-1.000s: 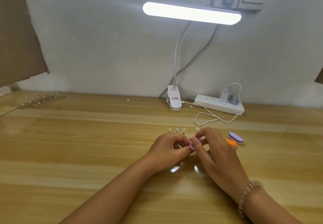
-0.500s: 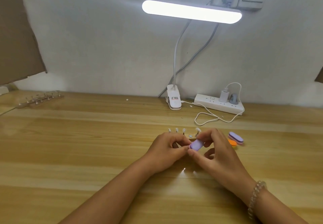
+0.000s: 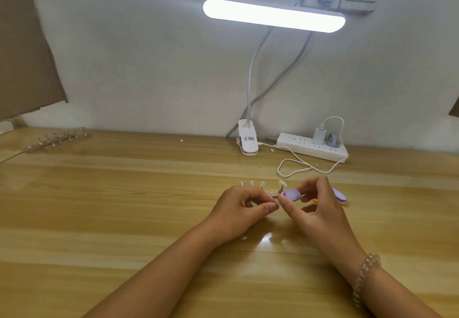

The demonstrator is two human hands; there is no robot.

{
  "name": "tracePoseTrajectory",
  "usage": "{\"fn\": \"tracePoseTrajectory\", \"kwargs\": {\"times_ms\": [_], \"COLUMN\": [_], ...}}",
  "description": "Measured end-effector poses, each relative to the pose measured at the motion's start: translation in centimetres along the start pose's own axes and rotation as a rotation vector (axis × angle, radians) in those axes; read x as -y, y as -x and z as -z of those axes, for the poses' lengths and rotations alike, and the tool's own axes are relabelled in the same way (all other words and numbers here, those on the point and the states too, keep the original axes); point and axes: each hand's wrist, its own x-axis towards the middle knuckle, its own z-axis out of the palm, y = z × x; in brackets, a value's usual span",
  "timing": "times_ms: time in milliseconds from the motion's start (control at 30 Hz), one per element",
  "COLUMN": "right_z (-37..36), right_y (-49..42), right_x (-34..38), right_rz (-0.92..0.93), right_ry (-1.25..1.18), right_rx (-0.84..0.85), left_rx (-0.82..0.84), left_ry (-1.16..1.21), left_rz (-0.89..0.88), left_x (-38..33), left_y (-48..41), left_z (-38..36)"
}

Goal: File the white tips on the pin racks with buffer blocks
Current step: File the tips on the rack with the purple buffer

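At the far left a brown cardboard sheet [image 3: 24,52] leaned on the wall, and below it a spare pin rack [image 3: 59,140] lay near the table's back edge, well apart from the work. Between that rack and the hands the wooden table [image 3: 111,206] ran as a wide bare stretch.

The left hand [image 3: 243,208] sat near the middle of the table, fingers curled inward, thumb and forefinger pinching a small white tip [image 3: 276,201]. Just behind its knuckles stood the working pin rack [image 3: 270,192], its base mostly hidden, with a row of white tips on upright pins showing above the hand.

The right hand [image 3: 320,208] gripped a purple buffer block [image 3: 291,194] between thumb and fingers, and the block's near edge met the pinched tip. Just beside that hand on the right lay a second buffer block [image 3: 339,195], purple over pink, with a sliver of something orange [image 3: 316,200] showing behind the fingers.

Farther back a clip lamp [image 3: 273,14] was clamped at the rear edge, next to a white power strip [image 3: 313,147] with a looped cable trailing toward the hands. A bead bracelet [image 3: 365,275] circled the right wrist. Right of the blocks, bare wood ran to the frame's edge.
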Motion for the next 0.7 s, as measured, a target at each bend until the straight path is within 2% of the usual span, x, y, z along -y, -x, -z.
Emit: {"fn": "tracePoseTrajectory", "kwargs": {"times_ms": [133,267,367,533,633,700], "right_z": [-0.1,0.1,0.1,0.1,0.2,0.5], "right_y": [0.7,0.4,0.3,0.8,0.0,-0.3], "right_x": [0.3,0.2,0.3,0.5,0.0,0.0], "right_rz": [0.137,0.107,0.073,0.124,-0.051,-0.090], "right_ry": [0.027,-0.005,0.013,0.008,-0.080,-0.151], "right_rx": [0.127,0.188,0.143,0.226,0.091,-0.013], "left_rx": [-0.004,-0.002,0.013,0.006,-0.002,-0.001], "left_ry": [-0.003,-0.060,-0.125,-0.083,0.000,0.015], "left_rz": [0.009,-0.011,-0.035,-0.043,-0.023,-0.013], "left_x": [0.2,0.0,-0.1,0.1,0.1,0.1], "left_y": [0.0,0.0,0.1,0.1,0.0,0.0], "left_z": [0.1,0.1,0.1,0.2,0.1,0.1]}}
